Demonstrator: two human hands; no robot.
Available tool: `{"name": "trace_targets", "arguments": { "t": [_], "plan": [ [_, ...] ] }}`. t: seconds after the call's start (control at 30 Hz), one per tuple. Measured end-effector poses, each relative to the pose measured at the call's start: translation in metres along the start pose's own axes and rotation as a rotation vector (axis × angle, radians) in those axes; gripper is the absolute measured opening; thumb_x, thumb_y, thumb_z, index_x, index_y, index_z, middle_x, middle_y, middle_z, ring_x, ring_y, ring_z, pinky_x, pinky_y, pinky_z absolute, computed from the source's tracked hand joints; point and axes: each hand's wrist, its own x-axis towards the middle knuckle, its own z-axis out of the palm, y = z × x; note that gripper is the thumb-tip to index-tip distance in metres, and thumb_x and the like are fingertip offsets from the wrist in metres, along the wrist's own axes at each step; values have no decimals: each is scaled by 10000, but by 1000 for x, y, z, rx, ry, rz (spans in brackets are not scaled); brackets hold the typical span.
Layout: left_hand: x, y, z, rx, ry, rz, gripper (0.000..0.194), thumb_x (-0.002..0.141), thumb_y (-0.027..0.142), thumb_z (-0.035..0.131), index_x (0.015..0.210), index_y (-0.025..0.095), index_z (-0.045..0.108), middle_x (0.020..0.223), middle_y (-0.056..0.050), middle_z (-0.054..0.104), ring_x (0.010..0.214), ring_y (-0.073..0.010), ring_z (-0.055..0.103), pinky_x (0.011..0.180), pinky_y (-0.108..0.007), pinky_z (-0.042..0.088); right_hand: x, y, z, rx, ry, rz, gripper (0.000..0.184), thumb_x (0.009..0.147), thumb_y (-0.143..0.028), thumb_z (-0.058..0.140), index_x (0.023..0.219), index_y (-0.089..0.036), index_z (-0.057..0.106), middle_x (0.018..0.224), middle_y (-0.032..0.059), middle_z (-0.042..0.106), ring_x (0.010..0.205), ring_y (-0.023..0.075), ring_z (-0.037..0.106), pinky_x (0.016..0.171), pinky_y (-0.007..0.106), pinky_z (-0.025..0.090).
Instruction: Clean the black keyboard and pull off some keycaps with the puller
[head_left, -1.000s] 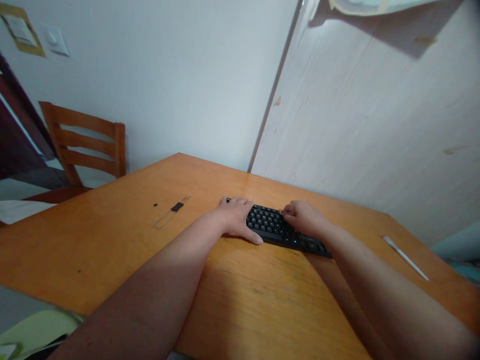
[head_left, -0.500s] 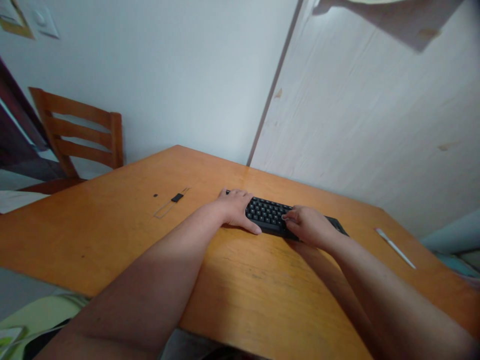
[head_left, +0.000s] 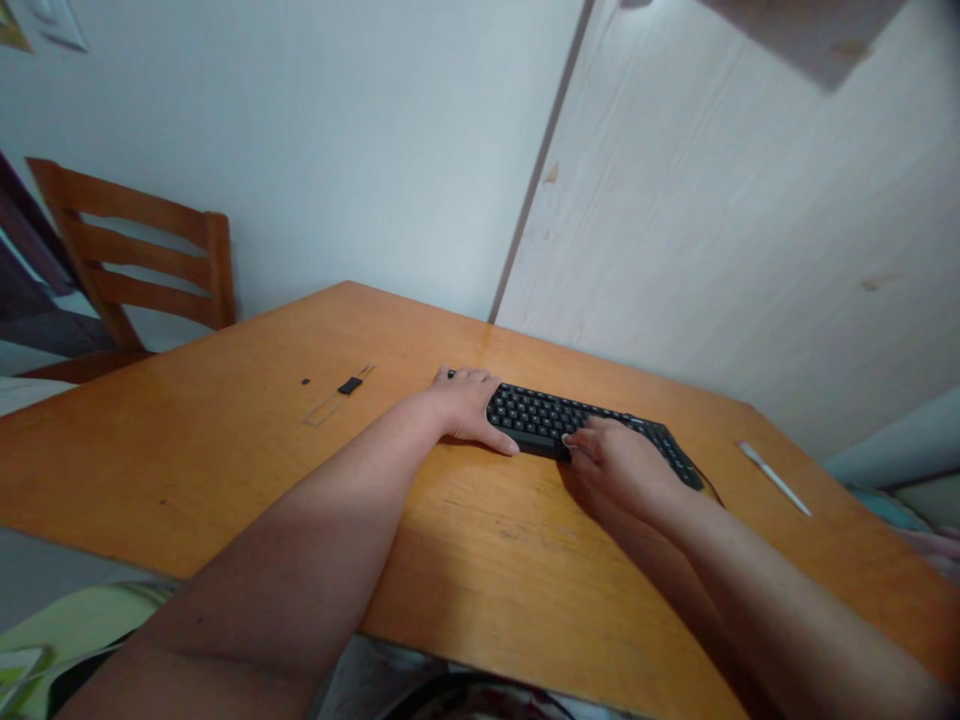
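Note:
A black compact keyboard (head_left: 570,420) lies at an angle on the orange wooden table (head_left: 180,460). My left hand (head_left: 469,410) clasps its left end, with the fingers over the far side and the thumb along the near edge. My right hand (head_left: 619,467) lies across the near right part of the keyboard, with its fingertips on the keys and some keys hidden beneath it. To the left of my left hand, a small black clip (head_left: 349,386) sits on a thin, pale rectangular outline (head_left: 322,410).
A small black speck (head_left: 305,381) lies near the clip, and a white pen-like stick (head_left: 774,478) lies near the right table edge. A wooden chair (head_left: 127,245) stands beyond the far left corner. A white wall (head_left: 322,140) and pale wood panel (head_left: 712,200) rise behind the table.
The keyboard has turned, with its right end swinging farther from me. My right hand has shifted toward the keyboard's near right side. The whole view has also tilted and shifted with my head.

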Motion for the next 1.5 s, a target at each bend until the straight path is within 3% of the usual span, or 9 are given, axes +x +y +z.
{"name": "trace_targets", "arguments": {
  "t": [0.1, 0.23, 0.5, 0.77, 1.23, 1.5],
  "plan": [
    [-1, 0, 0, 5, -1, -11, 1182, 473, 932, 545, 1427, 250, 397, 1540, -150, 371, 1396, -415, 287, 1136, -621, 140, -2, 3, -5, 32, -38, -38, 282, 906, -268, 487, 918, -200, 760, 878, 77, 667, 826, 208, 606, 711, 288, 404],
    [-1, 0, 0, 18, -7, -11, 1195, 474, 944, 522, 1441, 255, 383, 1544, -141, 372, 1395, -412, 293, 1136, -611, 163, 5, 14, -13, 149, -34, -56, 268, 892, -275, 521, 978, -216, 768, 934, 62, 698, 830, 193, 629, 734, 275, 429],
    [0, -1, 1, 7, 10, -9, 1215, 453, 956, 523, 1438, 259, 381, 1532, -149, 389, 1390, -408, 310, 1130, -626, 173, 61, 24, -8, 200, 101, 54, 324, 912, -277, 498, 1080, -171, 754, 1037, 110, 717, 962, 221, 643, 838, 279, 455],
    [-2, 0, 0, 22, -1, -21, 1190, 473, 947, 525, 1442, 272, 377, 1545, -142, 375, 1401, -406, 300, 1139, -619, 148, 98, 12, -1, 108, -2, 102, 327, 900, -261, 487, 1057, -190, 764, 1045, 116, 741, 956, 236, 664, 784, 289, 451],
    [0, -2, 2, 26, 5, -20, 1177, 504, 932, 527, 1463, 271, 359, 1556, -142, 363, 1410, -403, 295, 1140, -627, 156, 66, 9, -5, 21, -90, 31, 330, 894, -285, 489, 1067, -206, 759, 1007, 105, 716, 888, 221, 654, 744, 282, 434],
    [0, -2, 2, 37, -2, -24, 1192, 497, 938, 522, 1470, 271, 347, 1569, -141, 344, 1428, -404, 267, 1148, -626, 142, 44, 8, -1, 67, -49, -16, 312, 886, -232, 491, 1050, -195, 754, 1029, 94, 707, 915, 214, 647, 780, 276, 437]
  ]
}}
